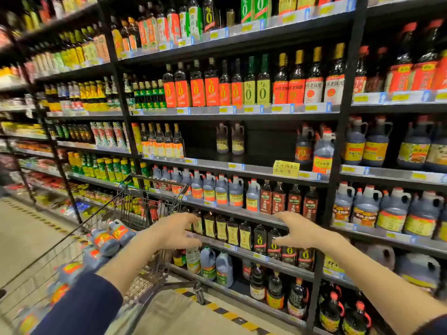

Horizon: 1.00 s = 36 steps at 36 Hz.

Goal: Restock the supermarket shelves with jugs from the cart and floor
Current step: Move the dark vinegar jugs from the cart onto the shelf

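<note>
From here I count one cart (159, 179), its jugs (106, 240) too blurred to number. Two hands: left hand (174, 229), right hand (298, 229). Two pale-labelled jugs (222, 141) stand alone. One yellow note (286, 168), six orange-labelled bottles (197, 93), two green-labelled bottles (250, 93), two large jugs (208, 262) low down.

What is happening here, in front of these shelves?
A person is restocking sauce shelves. The left hand and the right hand are both raised with fingers spread and hold nothing. The cart on the left carries several jugs. The middle shelf has a wide gap beside two small jugs.
</note>
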Available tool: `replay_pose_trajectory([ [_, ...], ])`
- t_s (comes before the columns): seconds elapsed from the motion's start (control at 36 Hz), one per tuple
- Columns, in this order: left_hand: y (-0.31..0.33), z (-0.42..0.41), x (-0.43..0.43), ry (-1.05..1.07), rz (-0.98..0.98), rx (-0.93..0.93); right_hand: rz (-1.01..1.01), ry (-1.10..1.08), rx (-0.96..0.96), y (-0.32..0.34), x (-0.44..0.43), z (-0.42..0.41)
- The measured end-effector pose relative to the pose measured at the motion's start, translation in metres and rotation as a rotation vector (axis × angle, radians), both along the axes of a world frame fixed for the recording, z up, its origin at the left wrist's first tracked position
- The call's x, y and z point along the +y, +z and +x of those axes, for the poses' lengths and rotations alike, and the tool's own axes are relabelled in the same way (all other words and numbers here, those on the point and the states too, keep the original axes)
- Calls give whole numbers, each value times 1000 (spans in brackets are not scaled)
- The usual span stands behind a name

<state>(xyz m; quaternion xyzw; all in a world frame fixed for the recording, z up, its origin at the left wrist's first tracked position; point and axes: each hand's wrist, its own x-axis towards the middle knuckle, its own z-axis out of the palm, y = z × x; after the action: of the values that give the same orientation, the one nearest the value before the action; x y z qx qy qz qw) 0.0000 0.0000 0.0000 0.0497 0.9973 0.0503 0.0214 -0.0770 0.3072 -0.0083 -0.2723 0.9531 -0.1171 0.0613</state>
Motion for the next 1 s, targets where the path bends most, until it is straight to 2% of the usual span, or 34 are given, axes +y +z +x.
replay_pose_trajectory([
  [0.25, -6, -13, -56, 238, 5, -27, 25, 165, -45, -11, -84, -69],
  [0.47, -9, -19, -108, 444, 28, -50, 16, 376, -5, -7, -174, -128],
  [0.61, -23, -18, -144, 563, 48, 68, 14, 503, 0, -8, -230, -154],
  [1.0, -42, 37, -209, 874, -1, 123, -12, 829, -69, -27, -383, -147],
])
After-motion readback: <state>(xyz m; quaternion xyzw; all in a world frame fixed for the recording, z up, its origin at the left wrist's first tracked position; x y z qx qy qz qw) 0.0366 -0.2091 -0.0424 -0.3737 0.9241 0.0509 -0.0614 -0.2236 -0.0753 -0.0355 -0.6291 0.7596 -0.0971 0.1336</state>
